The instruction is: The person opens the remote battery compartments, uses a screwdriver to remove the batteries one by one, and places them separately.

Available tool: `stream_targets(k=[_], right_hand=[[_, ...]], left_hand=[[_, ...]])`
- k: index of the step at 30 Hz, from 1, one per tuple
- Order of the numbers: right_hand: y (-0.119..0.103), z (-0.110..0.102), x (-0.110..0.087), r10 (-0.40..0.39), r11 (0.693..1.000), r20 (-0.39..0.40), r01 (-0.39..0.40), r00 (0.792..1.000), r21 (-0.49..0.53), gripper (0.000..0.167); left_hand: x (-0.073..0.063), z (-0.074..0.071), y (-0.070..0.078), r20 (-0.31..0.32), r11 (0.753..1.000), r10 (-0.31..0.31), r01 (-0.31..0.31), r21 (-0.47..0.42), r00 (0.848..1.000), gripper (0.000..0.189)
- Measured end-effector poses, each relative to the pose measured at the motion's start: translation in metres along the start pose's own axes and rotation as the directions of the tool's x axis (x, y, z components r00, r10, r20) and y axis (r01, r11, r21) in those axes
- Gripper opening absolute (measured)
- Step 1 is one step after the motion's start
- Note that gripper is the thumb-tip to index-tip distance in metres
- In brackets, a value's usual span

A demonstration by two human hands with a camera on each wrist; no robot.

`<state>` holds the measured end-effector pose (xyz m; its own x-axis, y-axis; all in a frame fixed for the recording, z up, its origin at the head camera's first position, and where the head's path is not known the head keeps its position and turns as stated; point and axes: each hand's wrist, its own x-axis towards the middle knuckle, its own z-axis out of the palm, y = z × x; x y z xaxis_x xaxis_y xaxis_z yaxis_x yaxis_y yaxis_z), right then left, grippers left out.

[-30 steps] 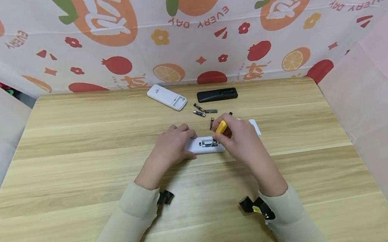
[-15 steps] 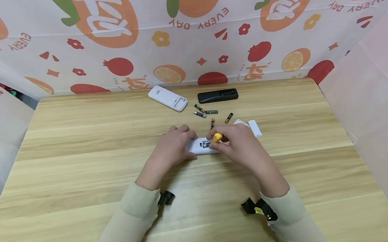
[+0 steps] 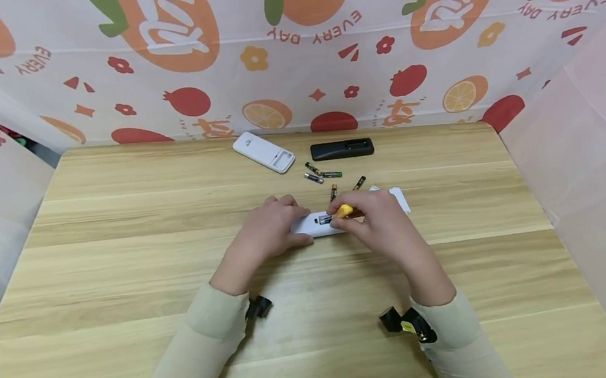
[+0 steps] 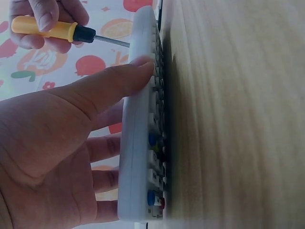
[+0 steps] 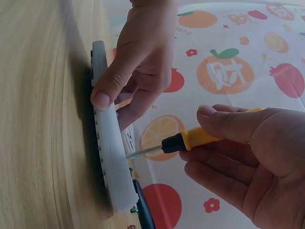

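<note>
A white remote control (image 3: 307,228) lies with its buttons toward the table and its battery compartment facing up. My left hand (image 3: 265,228) grips its left part, thumb on the near long edge and fingers at the far one, as the left wrist view also shows. In my right hand (image 3: 383,217) is a screwdriver (image 5: 190,139) with a yellow handle and black collar, pinched between thumb and fingers. Its metal shaft reaches down to the back of the remote, where the tip is hidden. A battery (image 3: 325,219) shows in the compartment beside the right fingertips.
Several loose batteries (image 3: 313,178) lie just beyond the hands. Farther back are another white remote (image 3: 263,152) and a black remote (image 3: 342,149). White cover pieces (image 3: 400,199) lie beyond the right hand. A fruit-print cloth (image 3: 289,61) hangs behind the table.
The screwdriver and right hand have shifted over the compartment, and the handle now leans differently. The remote has turned slightly, and the left thumb has slid a little to the right.
</note>
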<state>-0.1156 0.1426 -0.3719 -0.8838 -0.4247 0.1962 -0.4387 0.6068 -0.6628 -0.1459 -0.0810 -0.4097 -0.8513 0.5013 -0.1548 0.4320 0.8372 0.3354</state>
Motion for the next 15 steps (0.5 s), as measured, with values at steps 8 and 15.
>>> stream_targets(k=[8,15], right_hand=[[0.0022,-0.0013,0.0005,-0.002,1.000,-0.023,0.001,1.000,-0.030,0.016],[0.0032,-0.0062,0.0006,0.032,0.998,-0.030,-0.033,0.999,-0.055,0.017]], left_hand=[[-0.0003,0.0011,-0.0013,0.000,1.000,0.023,-0.023,0.010,1.000,0.053],[0.0006,0.0022,-0.0011,0.001,1.000,0.020,-0.020,0.016,1.000,0.053]])
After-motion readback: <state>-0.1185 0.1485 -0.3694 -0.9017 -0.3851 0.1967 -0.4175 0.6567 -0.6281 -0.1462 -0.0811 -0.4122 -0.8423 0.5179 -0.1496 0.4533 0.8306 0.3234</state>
